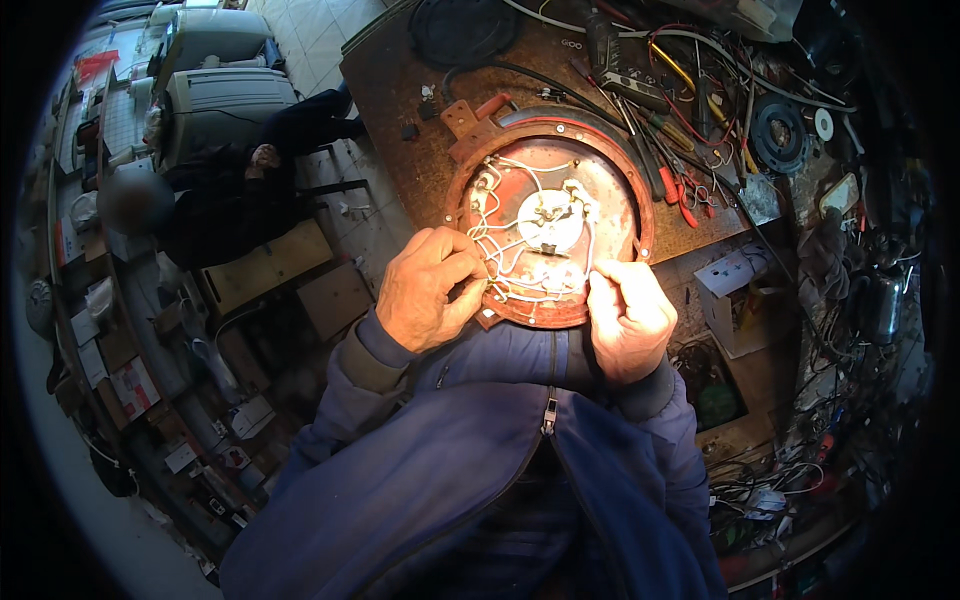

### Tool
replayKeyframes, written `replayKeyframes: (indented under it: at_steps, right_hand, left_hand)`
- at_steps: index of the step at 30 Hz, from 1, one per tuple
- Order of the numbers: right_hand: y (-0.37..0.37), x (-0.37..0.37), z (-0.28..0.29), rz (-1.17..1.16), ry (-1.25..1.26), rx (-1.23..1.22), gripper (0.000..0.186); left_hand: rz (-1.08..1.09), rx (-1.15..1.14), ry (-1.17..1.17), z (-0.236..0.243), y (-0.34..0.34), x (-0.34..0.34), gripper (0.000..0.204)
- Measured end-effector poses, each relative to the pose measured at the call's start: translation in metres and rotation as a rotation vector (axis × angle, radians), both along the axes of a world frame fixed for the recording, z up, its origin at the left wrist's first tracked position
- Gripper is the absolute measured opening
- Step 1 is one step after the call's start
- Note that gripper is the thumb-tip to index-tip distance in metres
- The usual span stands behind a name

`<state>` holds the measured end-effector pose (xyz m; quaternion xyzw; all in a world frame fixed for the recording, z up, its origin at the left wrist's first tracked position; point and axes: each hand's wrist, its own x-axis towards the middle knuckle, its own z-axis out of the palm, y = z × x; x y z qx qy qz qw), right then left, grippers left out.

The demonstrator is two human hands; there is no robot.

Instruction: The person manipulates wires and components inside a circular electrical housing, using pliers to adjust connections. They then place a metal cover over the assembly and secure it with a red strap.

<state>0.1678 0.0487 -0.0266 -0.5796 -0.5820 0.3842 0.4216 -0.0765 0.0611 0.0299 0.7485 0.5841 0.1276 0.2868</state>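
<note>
A round rust-red appliance base [610, 190] lies open at the bench's near edge, brightly lit, with white wires [498, 243] running around a pale central disc [542, 220]. My left hand [430, 290] is closed at its lower left, fingertips pinched among the wires; exactly which it holds is partly hidden. My right hand [628, 315] is at its lower right, thumb and forefinger pinched on a white wire near the rim.
The wooden bench [395, 120] carries a black round cover [460, 25], pliers [685, 200], screwdrivers, cables and a dark ring [780, 135]. A box [730, 290] stands below right. At left a person [220, 205] in dark clothing sits near shelves with boxes [130, 390].
</note>
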Motion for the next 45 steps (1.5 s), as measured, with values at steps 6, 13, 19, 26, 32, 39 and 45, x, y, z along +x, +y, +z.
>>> replayKeyframes:
  at_steps: [6,13,19,26,32,39,45]
  right_hand:
    - [0.002,0.002,0.003,0.012,-0.012,-0.026,0.014]
    - [-0.003,0.025,-0.001,-0.031,0.139,-0.059,0.012]
    - [0.025,0.081,-0.046,-0.231,-0.119,-0.222,0.012]
    - [0.072,0.117,-0.114,-0.105,-0.53,-0.081,0.026]
    - [0.1,0.111,-0.131,0.077,-0.815,-0.33,0.026]
    - [0.104,0.124,-0.101,0.059,-0.806,-0.225,0.017]
    - [0.04,0.127,0.017,0.205,-0.058,-0.516,0.028]
  left_hand:
    - [-0.003,0.029,0.04,-0.001,0.001,0.004,0.018]
    - [-0.014,0.112,0.082,0.005,-0.001,0.011,0.024]
    - [0.078,0.047,0.023,0.0,0.0,0.013,0.016]
    - [0.08,0.012,0.033,-0.002,-0.001,0.011,0.015]
    - [0.004,-0.027,0.017,0.002,0.007,0.004,0.013]
    - [0.061,-0.014,0.036,-0.005,-0.003,0.004,0.012]
    - [0.077,0.032,0.004,-0.011,-0.008,-0.001,0.011]
